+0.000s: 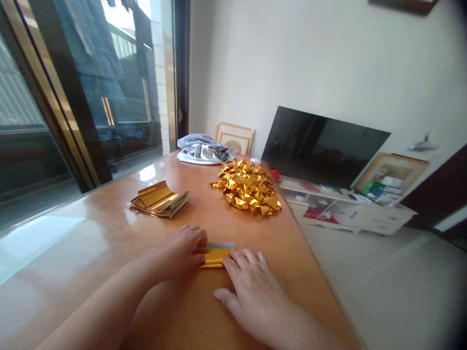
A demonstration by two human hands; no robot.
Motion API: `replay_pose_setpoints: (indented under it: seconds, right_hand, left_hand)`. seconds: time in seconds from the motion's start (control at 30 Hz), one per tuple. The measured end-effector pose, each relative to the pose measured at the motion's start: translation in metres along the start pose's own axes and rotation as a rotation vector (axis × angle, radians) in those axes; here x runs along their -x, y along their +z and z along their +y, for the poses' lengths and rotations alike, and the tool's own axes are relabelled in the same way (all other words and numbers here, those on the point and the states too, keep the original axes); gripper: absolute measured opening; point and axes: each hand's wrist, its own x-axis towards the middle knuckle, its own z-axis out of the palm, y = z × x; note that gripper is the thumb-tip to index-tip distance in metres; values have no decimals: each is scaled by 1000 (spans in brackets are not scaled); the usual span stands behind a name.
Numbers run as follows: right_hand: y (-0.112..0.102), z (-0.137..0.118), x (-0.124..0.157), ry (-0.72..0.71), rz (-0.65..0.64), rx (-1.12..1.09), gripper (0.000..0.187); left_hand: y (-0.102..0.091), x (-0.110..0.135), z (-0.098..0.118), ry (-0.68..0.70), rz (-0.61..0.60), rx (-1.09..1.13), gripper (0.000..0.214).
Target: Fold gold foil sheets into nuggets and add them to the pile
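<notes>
A small folded sheet of gold foil paper [214, 256] lies on the wooden table [109, 228] close to me, its silver back showing along the top edge. My left hand [182, 250] has its fingers curled and pinches the sheet's left end. My right hand [251, 287] lies flat with fingers stretched out, its fingertips pressing the sheet's right end. Farther back on the left sits a stack of flat gold foil sheets [159, 198]. A heap of folded gold foil pieces [248, 187] lies toward the table's right edge.
A grey and white cloth bundle [204, 148] rests at the table's far end, with picture frames [234, 137] behind it. Right of the table stand a dark TV [324, 146] and a low white cabinet [346, 209]. Glass sliding doors are on the left.
</notes>
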Motion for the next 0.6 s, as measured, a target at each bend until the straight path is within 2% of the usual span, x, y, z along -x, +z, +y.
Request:
replay_pose_setpoints:
  seconds: [0.17,0.37,0.6]
  right_hand:
    - [-4,-2,1,7,-4,-1,46]
    - [-4,-1,-1,13,-6,-5,46]
    - [-3,-1,0,7,-12,-26,47]
  left_hand:
    - [1,-1,-1,9,-6,3,11]
    - [-2,-1,6,20,34,-41,17]
    - [-6,2,16,167,-15,-49,23]
